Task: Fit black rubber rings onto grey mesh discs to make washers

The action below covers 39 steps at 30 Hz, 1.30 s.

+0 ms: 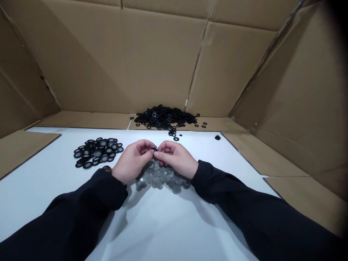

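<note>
My left hand (136, 159) and my right hand (176, 157) meet at the fingertips above the table. Pinched between both thumbs and forefingers is a small black ring (154, 149), mostly covered by the fingers; whether a disc sits in it I cannot tell. Just below my hands lies a heap of grey mesh-like discs (160, 177). To the left of my left hand is a pile of black rings with grey discs in their centres (98, 152). Farther back, a large heap of plain black rings (165, 117) rests against the cardboard.
Cardboard walls (163, 58) enclose the white table (163, 224) at the back and both sides, with flaps lying along its edges. A few loose rings (176, 139) are scattered before the back heap. A small black piece (217, 137) lies at the right.
</note>
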Available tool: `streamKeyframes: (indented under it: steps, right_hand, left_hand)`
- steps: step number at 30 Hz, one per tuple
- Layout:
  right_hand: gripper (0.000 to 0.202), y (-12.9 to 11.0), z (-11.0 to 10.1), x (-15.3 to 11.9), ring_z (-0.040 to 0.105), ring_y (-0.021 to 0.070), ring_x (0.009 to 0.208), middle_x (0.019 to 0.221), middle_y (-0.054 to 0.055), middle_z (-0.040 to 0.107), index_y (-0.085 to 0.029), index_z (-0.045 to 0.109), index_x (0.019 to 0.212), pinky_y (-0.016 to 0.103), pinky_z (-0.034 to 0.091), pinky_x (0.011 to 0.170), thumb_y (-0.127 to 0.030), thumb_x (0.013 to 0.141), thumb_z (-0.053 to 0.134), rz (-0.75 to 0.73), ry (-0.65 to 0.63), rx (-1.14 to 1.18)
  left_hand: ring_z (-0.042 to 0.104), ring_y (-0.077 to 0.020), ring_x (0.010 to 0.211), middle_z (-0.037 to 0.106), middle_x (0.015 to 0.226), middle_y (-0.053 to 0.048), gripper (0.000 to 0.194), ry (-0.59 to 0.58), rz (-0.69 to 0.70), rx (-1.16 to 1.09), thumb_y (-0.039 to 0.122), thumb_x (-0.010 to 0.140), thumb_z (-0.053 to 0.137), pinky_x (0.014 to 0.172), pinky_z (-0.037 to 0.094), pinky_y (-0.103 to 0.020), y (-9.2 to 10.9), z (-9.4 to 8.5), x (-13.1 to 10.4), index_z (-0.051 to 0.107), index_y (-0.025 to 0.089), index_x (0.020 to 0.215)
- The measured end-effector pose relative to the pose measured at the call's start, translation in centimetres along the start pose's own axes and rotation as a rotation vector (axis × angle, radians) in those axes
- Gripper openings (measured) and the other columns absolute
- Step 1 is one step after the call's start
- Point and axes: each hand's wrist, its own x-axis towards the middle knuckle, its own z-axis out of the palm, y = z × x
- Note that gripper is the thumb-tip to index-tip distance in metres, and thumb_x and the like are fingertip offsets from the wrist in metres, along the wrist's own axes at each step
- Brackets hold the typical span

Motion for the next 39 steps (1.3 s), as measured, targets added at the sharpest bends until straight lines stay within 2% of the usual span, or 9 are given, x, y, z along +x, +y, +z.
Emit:
streamKeyframes:
  steps: [7,10,14,18,24,32,39]
  right_hand:
    - [0.029,-0.06,0.65,-0.17,0.056,0.0089,0.053,0.06,-0.006,0.059,-0.018,0.054,0.074,0.022,0.043,0.053,-0.032,0.069,0.078,-0.032,0.035,0.007]
    - [0.027,0.02,0.85,-0.22,0.056,0.0091,0.054,0.061,-0.005,0.059,-0.018,0.053,0.075,0.022,0.043,0.053,-0.031,0.072,0.076,-0.059,0.06,0.013]
    - [0.027,-0.11,0.88,-0.26,0.056,0.009,0.053,0.062,-0.005,0.059,-0.019,0.053,0.074,0.022,0.042,0.052,-0.033,0.073,0.075,-0.025,0.053,0.001]
    - [0.029,-0.3,0.82,-0.22,0.055,0.0085,0.054,0.064,-0.005,0.06,-0.018,0.055,0.077,0.022,0.042,0.052,-0.037,0.071,0.076,-0.033,0.065,0.03]
    - [0.031,-0.12,0.8,-0.19,0.052,0.009,0.055,0.067,-0.002,0.062,-0.017,0.06,0.081,0.023,0.043,0.054,-0.044,0.073,0.074,-0.058,0.092,0.013]
    - [0.029,0.23,0.43,-0.25,0.053,0.0094,0.056,0.067,-0.002,0.061,-0.018,0.058,0.081,0.023,0.043,0.055,-0.045,0.079,0.069,-0.087,0.076,-0.035]
    - [0.025,0.3,0.74,-0.3,0.055,0.0104,0.059,0.071,-0.002,0.062,-0.019,0.057,0.083,0.024,0.044,0.057,-0.043,0.083,0.065,-0.084,0.032,-0.06]
  left_hand:
    - [0.059,-0.0139,0.08,0.063,0.088,-0.002,0.023,0.037,0.021,-0.031,0.029,0.079,0.063,0.074,0.048,-0.026,0.28,0.21,0.05,0.061,0.014,0.097]
    - [0.06,-0.0146,0.081,0.064,0.09,-0.003,0.023,0.054,0.03,-0.036,0.03,0.08,0.063,0.075,0.048,-0.026,0.39,0.28,0.04,0.062,0.014,0.097]
    - [0.061,-0.0158,0.083,0.066,0.092,-0.004,0.025,0.064,0.026,-0.044,0.032,0.08,0.064,0.076,0.049,-0.027,0.52,0.26,0.04,0.062,0.014,0.097]
    - [0.061,-0.0156,0.081,0.066,0.092,-0.004,0.025,0.037,0.017,-0.047,0.033,0.078,0.066,0.075,0.049,-0.027,0.6,0.2,0.08,0.063,0.015,0.095]
    - [0.057,-0.0126,0.069,0.062,0.079,0.001,0.022,0.037,-0.024,-0.037,0.033,0.077,0.067,0.066,0.046,-0.024,0.71,0.26,0.08,0.06,0.016,0.089]
    - [0.037,-0.0085,0.052,0.047,0.062,0.006,0.024,-0.085,-0.035,0.063,0.04,0.087,0.056,0.051,0.032,-0.021,0.76,0.16,-0.18,0.053,0.018,0.077]
    - [0.045,-0.0108,0.06,0.051,0.067,0.004,0.024,-0.026,-0.036,-0.079,0.041,0.087,0.056,0.057,0.037,-0.022,0.16,0.68,-0.19,0.053,0.018,0.081]
